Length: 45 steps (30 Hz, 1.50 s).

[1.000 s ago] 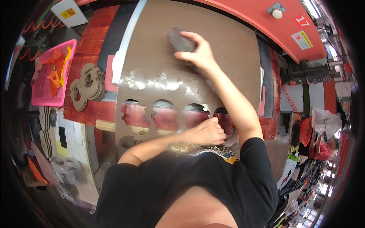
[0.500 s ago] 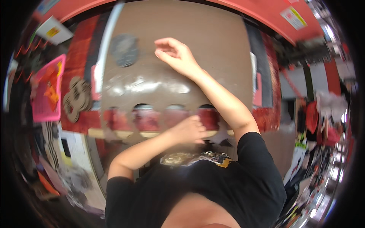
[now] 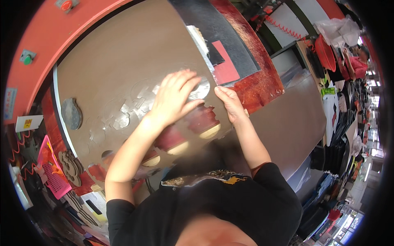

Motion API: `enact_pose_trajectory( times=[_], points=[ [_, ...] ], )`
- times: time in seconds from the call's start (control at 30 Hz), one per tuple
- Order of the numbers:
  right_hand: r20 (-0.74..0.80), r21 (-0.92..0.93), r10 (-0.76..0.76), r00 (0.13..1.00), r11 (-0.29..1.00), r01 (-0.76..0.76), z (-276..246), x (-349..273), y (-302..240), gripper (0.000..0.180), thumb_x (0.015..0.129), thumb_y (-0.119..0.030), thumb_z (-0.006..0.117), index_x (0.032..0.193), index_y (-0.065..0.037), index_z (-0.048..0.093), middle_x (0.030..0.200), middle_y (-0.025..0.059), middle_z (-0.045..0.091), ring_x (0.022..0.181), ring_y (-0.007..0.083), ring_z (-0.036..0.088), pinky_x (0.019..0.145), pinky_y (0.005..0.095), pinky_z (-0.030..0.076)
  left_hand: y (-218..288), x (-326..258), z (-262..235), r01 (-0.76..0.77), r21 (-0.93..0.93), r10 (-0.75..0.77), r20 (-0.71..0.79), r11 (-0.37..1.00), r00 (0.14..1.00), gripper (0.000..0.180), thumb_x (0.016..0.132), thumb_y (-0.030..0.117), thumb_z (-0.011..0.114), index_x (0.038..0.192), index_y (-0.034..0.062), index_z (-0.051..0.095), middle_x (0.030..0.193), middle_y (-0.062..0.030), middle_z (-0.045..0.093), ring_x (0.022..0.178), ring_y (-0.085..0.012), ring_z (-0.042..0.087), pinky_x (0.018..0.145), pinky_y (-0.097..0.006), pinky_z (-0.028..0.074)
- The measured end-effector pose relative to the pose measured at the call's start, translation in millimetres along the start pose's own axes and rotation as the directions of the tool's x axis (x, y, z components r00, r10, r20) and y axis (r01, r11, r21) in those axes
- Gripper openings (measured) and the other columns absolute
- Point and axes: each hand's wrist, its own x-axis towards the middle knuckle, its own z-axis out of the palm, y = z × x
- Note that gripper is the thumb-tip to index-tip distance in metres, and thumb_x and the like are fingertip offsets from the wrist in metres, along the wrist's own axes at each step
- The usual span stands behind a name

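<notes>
A wide brown sheet [image 3: 123,45], perhaps leather or a synthetic, lies before me with shiny cut outlines across its middle and cut-out holes along its near edge. My left hand [image 3: 174,97] rests flat on it above the holes, fingers stretched out and a little blurred. At the sheet's right edge, my right hand [image 3: 230,102] pinches the border between thumb and fingers. A dark grey rounded block [image 3: 72,114], possibly a cutting die, stands on the left part of the sheet, away from both hands.
A red machine frame [image 3: 37,53] with a green button [image 3: 28,59] borders the far left. Brown cut pieces [image 3: 70,166] are stacked beside a pink basket [image 3: 53,176] at left. Pink and black scraps [image 3: 225,63] lie right of the sheet. Another person [image 3: 359,61] is far right.
My view has turned toward the right. The left hand has moved from the near edge up onto the sheet. My right hand has come back from above the sheet and grasped its right edge.
</notes>
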Motion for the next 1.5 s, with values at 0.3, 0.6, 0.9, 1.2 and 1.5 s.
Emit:
enact_pose_trajectory(
  times=[0.3, 0.6, 0.9, 1.2, 1.5],
  points=[
    [0.180, 0.023, 0.147, 0.973, 0.988, -0.154, 18.1, -5.7, -16.6, 0.038, 0.095, -0.025, 0.063, 0.126, -0.003, 0.057, 0.117, 0.0046, 0.064, 0.103, 0.0126, 0.061, 0.085, 0.0287, 0.050, 1.9, -0.2, 32.9, 0.146, 0.020, -0.146, 0.053, 0.989, 0.988, 0.060, 0.084, 0.030, 0.070, 0.137, 0.0089, 0.052, 0.143, -0.0124, 0.049, 0.137, -0.0316, 0.041, 0.115, -0.053, 0.026],
    [0.125, -0.384, -0.486, 0.865, 0.780, 0.494, 43.9, -63.0, -8.8, 0.010, 0.095, -0.004, 0.059, 0.105, -0.001, 0.060, 0.101, 0.0050, 0.062, 0.091, 0.0107, 0.061, 0.079, 0.0252, 0.050, -24.9, 5.8, -54.8, 0.300, -0.665, -0.715, -0.528, 0.684, 0.459, 0.059, 0.095, 0.044, 0.062, 0.121, -0.0087, 0.058, 0.111, -0.0132, 0.066, 0.099, -0.0187, 0.060, 0.090, -0.032, 0.047],
    [0.319, -0.043, 0.040, 0.947, 0.999, -0.027, 94.4, -13.2, 45.8, 0.017, 0.093, -0.017, 0.062, 0.102, -0.006, 0.071, 0.098, 0.0008, 0.068, 0.092, 0.0080, 0.057, 0.076, 0.0218, 0.045, -13.5, -75.9, -32.2, 0.213, 0.221, -0.254, 0.173, 0.952, 0.952, 0.055, 0.077, 0.004, 0.061, 0.132, 0.0072, 0.056, 0.140, -0.0157, 0.051, 0.136, -0.0372, 0.041, 0.116, -0.054, 0.025],
    [0.386, 0.039, 0.024, 0.922, 0.998, -0.042, 102.8, -3.7, 40.5, 0.027, 0.094, -0.019, 0.060, 0.116, -0.003, 0.061, 0.109, 0.0047, 0.064, 0.102, 0.0124, 0.059, 0.092, 0.0289, 0.047, -11.2, -76.0, -36.6, 0.282, 0.122, -0.299, 0.157, 0.952, 0.941, 0.063, 0.077, 0.024, 0.076, 0.134, 0.0084, 0.054, 0.141, -0.0157, 0.050, 0.135, -0.0357, 0.042, 0.115, -0.052, 0.026],
    [0.497, -0.691, -0.029, 0.867, 0.592, 0.415, 101.1, -71.5, -22.2, 0.030, 0.088, -0.017, 0.070, 0.113, -0.003, 0.061, 0.096, 0.0068, 0.065, 0.085, 0.0147, 0.063, 0.078, 0.0297, 0.053, -55.4, -57.9, -136.1, 0.582, -0.584, -0.816, -0.295, 0.565, 0.497, 0.055, 0.098, 0.035, 0.056, 0.135, -0.0045, 0.050, 0.136, -0.0158, 0.054, 0.125, -0.0256, 0.052, 0.106, -0.038, 0.040]
  ],
)
